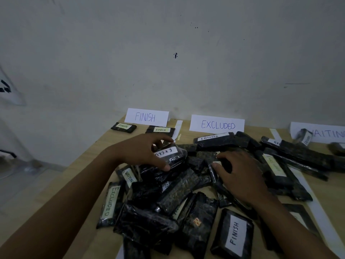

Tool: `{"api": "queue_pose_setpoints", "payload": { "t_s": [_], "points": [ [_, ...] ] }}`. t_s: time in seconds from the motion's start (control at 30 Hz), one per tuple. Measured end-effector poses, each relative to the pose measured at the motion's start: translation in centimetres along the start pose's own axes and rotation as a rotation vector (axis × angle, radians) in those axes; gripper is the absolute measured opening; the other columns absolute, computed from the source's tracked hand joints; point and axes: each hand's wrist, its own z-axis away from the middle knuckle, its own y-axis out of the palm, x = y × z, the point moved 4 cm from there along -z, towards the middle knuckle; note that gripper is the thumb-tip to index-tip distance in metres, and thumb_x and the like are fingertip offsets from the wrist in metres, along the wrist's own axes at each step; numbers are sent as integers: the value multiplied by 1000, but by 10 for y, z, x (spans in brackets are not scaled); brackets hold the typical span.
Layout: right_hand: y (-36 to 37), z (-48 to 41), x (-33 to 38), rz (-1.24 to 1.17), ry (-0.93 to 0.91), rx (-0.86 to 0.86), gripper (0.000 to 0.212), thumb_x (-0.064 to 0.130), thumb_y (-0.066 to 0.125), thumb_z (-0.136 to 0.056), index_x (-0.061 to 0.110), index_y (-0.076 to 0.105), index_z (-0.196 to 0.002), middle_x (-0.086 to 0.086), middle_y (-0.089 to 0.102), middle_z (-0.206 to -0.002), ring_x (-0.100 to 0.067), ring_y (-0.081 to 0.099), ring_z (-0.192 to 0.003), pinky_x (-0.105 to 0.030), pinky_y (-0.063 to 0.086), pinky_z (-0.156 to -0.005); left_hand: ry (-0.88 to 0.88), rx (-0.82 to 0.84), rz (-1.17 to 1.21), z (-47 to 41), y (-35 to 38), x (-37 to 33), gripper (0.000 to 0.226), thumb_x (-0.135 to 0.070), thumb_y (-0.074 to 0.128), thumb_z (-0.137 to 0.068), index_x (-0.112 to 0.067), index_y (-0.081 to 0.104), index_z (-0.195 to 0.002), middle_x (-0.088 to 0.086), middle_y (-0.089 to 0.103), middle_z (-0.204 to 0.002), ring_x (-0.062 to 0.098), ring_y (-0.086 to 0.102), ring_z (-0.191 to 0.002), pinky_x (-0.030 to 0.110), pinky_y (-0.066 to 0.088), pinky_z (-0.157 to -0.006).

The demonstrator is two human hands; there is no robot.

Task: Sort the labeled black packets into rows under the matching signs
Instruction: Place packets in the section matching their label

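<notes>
Grip: left hand [143,150] clasps EXCLUDED packet [168,152], fingers over its far edge, thumb on near edge (label upside down to me). Right hand [240,176] just beside, on pile [173,195]; I cannot tell its hold.

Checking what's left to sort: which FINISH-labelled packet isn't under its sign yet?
The FINISH packet at the pile's near edge. The other two lie side by side below the FINISH sign.
</notes>
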Motion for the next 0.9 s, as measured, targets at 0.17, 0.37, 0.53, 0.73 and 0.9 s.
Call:
{"api": "queue_pose_setpoints", "payload": {
  "t_s": [0.17,0.37,0.53,0.73,0.9],
  "points": [
    [-3,2,0,-17,8,-4,27,41,61,-89,23,65,-109,9,60,-102,-12,48,-103,-25,32,-80,-22,-117,311,-17,-8,-13,73,-47,78,-63,-39,47,-129,-2,62,-110,18,69,-90,39,59,-79],
    [-6,2,-4,-101,50,-83,19,31,66,-86,21,63,-102,8,53,-98,-6,44,-92,-21,31,-76,-105,-328,302,-69,-2,-44,56,-53,77,-71,-27,52,-114,1,62,-100,15,66,-80,28,51,-59],
    [-8,3,-8,-127,72,-110,12,23,66,-85,18,56,-80,7,50,-86,-12,48,-86,-29,40,-71,-100,-312,68,-103,33,-72,61,-57,75,-70,-18,53,-111,-6,54,-89,9,54,-81,23,39,-58],
    [-5,2,-10,-102,35,-121,16,23,67,-84,19,56,-73,6,50,-83,-9,44,-83,-28,35,-68,-138,-243,219,-111,37,-59,50,-54,55,-89,-5,67,-94,15,69,-100,29,66,-83,37,53,-72],
    [-3,1,-10,-95,36,-118,17,23,66,-84,18,55,-72,5,49,-82,-10,42,-85,-29,33,-69,-150,-157,151,-89,10,-37,18,-15,52,-88,-7,68,-90,11,69,-91,23,60,-66,23,43,-54]
  ]
}}
